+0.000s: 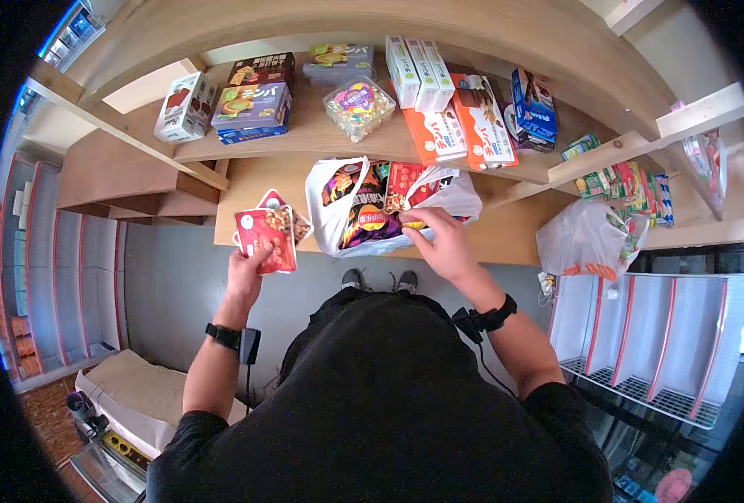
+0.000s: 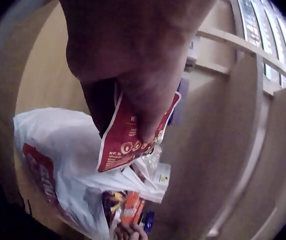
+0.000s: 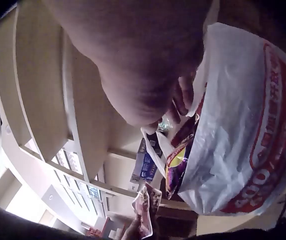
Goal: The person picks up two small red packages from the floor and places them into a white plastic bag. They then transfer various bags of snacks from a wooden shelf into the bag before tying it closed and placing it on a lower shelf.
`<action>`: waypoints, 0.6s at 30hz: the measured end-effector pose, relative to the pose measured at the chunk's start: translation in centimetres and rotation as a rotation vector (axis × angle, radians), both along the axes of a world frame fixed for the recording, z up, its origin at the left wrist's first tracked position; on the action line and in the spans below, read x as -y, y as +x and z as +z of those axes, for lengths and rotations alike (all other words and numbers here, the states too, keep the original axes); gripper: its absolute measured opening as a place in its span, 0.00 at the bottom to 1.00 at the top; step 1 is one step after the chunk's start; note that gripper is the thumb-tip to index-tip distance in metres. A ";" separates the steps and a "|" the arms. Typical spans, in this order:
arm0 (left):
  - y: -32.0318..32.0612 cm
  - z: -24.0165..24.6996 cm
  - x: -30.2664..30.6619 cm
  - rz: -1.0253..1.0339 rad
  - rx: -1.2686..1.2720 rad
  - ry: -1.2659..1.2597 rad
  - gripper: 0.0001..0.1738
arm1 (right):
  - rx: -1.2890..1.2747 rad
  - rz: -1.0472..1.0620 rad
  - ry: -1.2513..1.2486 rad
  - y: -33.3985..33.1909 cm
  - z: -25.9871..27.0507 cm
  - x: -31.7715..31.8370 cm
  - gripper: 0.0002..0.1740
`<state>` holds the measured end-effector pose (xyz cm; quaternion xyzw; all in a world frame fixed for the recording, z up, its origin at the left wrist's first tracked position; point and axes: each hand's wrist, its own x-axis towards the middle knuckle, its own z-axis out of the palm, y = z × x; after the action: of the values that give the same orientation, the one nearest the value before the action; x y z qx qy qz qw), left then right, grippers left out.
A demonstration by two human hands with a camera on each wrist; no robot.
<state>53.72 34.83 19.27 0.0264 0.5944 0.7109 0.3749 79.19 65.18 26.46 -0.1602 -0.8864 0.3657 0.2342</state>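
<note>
At the left of the head view my left hand (image 1: 244, 272) grips red snack pouches (image 1: 264, 243) with nuts pictured on them, thumb across the front. They are fanned, one sticking out behind. In the left wrist view a white-edged red pouch (image 2: 125, 132) hangs below the fingers. A white plastic carrier bag (image 1: 326, 205) stands on the lower board with its mouth open. Inside are purple chip bags (image 1: 368, 226) and another red nut pouch (image 1: 404, 180). My right hand (image 1: 449, 243) reaches over the bag's near right edge, fingertips close over the packets, thumb and forefinger apart.
On the shelf above stand snack boxes (image 1: 250, 109), a clear tub of candy (image 1: 358, 105) and orange-and-white boxes (image 1: 481, 121). A second plastic bag (image 1: 581, 239) sits at the right beside colourful packets (image 1: 627, 184). Wooden uprights (image 1: 602, 155) flank the shelf.
</note>
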 end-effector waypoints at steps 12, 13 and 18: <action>-6.8 -14.0 -5.0 0.075 0.146 -0.280 0.25 | 0.100 -0.150 0.228 3.7 -0.4 0.0 0.16; -6.8 -14.6 -5.9 0.060 0.150 -0.279 0.25 | 0.143 -0.199 0.217 5.0 -1.1 0.2 0.16; -8.7 -24.5 -1.2 -0.435 -0.071 -0.612 0.23 | 0.369 -0.438 0.124 13.7 -4.4 2.5 0.15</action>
<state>44.99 36.01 -5.23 0.0635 0.7726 0.4028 0.4867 92.88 62.65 22.03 -0.3970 -0.8789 0.2164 0.1518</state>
